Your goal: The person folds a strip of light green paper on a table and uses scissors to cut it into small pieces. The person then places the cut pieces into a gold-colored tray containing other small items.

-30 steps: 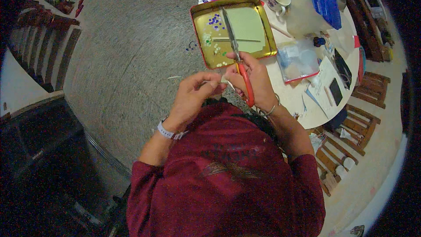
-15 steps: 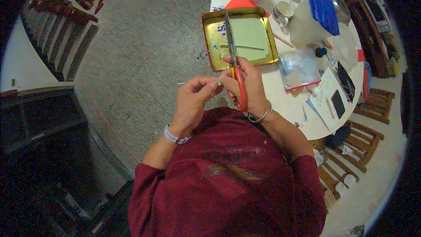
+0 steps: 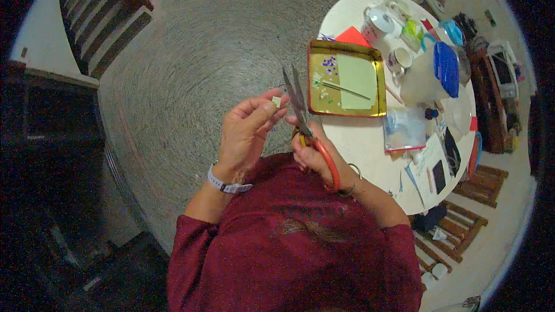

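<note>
Between the thumb and fingers of my left hand [image 3: 245,127] is a small pale green paper piece [image 3: 277,101]. My right hand [image 3: 317,155] holds a pair of scissors [image 3: 299,108] with red handles, its blades pointing up and slightly parted, just right of the paper. Beyond my right hand, on the white table, sits a shallow gold tin [image 3: 378,110]. Inside it lie a stack of pale green paper [image 3: 357,75], a thin dark stick [image 3: 347,90], and scattered small purple bits [image 3: 329,65] and green and white bits.
On the round table [image 3: 361,156] stand a mug [image 3: 399,60], a lidded cup [image 3: 378,23] and a large clear container with a blue lid [image 3: 446,69]. A plastic bag [image 3: 403,130] and a phone [image 3: 439,175] lie nearer. Wooden chairs [image 3: 457,228] adjoin the table.
The scissors have moved down and their blades have parted. My left fingers have lifted, showing the paper piece. The view has shifted, so the table appears lower and farther right.
</note>
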Tool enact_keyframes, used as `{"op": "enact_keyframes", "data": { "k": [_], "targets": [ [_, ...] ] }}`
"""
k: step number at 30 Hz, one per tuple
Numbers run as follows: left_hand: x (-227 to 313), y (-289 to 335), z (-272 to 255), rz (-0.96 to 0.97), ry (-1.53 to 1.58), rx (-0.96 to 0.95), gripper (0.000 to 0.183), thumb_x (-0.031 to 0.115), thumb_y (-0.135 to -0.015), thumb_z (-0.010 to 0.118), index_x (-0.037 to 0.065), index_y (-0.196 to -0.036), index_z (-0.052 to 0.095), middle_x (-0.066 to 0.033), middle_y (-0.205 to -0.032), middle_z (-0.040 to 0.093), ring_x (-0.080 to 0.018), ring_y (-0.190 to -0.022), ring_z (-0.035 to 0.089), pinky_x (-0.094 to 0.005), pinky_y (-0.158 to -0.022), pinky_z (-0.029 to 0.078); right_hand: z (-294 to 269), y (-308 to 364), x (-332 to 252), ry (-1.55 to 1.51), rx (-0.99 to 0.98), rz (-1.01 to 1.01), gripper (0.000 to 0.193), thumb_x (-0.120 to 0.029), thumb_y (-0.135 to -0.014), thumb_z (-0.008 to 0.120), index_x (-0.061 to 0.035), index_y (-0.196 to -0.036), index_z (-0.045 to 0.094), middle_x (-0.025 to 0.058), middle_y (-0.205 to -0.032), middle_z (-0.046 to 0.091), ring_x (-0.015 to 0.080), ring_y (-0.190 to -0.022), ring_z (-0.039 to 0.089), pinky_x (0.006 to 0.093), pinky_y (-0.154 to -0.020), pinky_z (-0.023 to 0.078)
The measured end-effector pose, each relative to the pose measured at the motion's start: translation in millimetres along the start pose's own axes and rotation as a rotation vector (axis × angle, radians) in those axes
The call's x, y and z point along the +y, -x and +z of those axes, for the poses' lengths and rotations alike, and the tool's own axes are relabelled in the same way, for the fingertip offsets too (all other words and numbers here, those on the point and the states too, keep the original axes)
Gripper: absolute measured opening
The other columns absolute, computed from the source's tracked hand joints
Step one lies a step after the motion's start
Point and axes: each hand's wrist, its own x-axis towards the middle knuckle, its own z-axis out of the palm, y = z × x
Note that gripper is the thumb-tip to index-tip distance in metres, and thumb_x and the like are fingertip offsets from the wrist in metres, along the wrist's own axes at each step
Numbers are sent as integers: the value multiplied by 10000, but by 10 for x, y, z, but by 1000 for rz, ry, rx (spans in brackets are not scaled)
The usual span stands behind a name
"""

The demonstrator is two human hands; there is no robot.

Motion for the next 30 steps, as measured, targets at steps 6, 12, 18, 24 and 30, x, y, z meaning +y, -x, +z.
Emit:
{"op": "enact_keyframes", "data": {
  "k": [6, 12, 18, 24, 30],
  "targets": [
    [237, 67, -445, 80, 6, 4, 124, 70, -913, 592, -18, -997, 613, -185, -1176, 605, -273, -1041, 629, -394, -903, 532, 355, -244, 4, 224, -127, 83, 729, -418, -890, 563, -56, -1434, 242, 16, -905, 402, 105, -765, 426, 258, -674, 418],
    [507, 200, -810, 123, 58, 65, 147, 83, -916, 591, -34, -1003, 608, -184, -1131, 626, -253, -1011, 636, -380, -901, 530, 831, -495, -55, 352, -140, 58, 726, -413, -891, 564, -60, -1442, 251, 6, -889, 398, 87, -714, 384, 232, -620, 354],
    [702, 311, -1137, 158, 98, 99, 150, 75, -918, 585, -42, -1009, 608, -189, -1128, 625, -249, -1012, 635, -374, -917, 520, 1194, -704, 59, 332, -151, 96, 698, -388, -901, 553, -52, -1439, 262, -5, -868, 407, 74, -684, 387, 222, -591, 348],
    [830, 339, -1394, 137, 160, 106, 143, 69, -915, 586, -36, -1009, 608, -176, -1081, 647, -231, -999, 640, -361, -891, 528, 1457, -854, 96, 348, -125, 93, 600, -295, -890, 597, -52, -1382, 352, 17, -826, 443, 136, -710, 428, 293, -668, 399],
    [969, 354, -1485, 103, 168, 132, 136, 55, -912, 582, -36, -1011, 601, -170, -1066, 654, -228, -979, 648, -361, -883, 530, 1628, -955, 117, 472, -114, 19, 587, -242, -878, 587, -57, -1379, 343, 48, -879, 431, 154, -759, 426, 318, -680, 401]
  ]
}}
